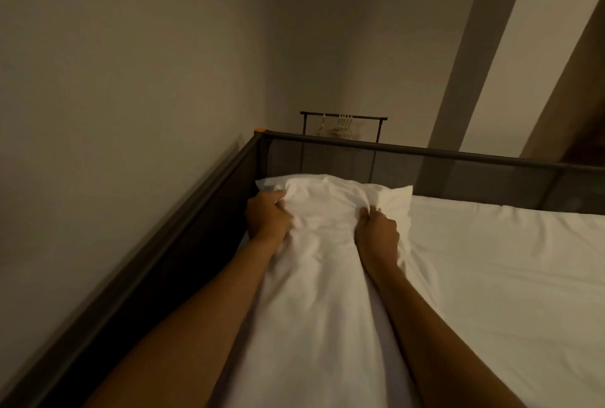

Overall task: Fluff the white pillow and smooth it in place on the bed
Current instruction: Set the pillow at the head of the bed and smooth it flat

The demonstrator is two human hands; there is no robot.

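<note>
A dim room with plain beige walls [131, 63] fills the upper frame, and a clothes rack [343, 118] with a few hangers is seen behind the dark metal bed frame [409, 149]. The white sheet [507, 270] is spread across the lower right. The white pillow [327, 204] is set at centre frame, against the mesh headboard (its cover heavily creased). Its left side is gripped by the left hand [266, 219], fingers curled into the fabric; its right side is bunched in the closed right hand [376, 230].
</note>
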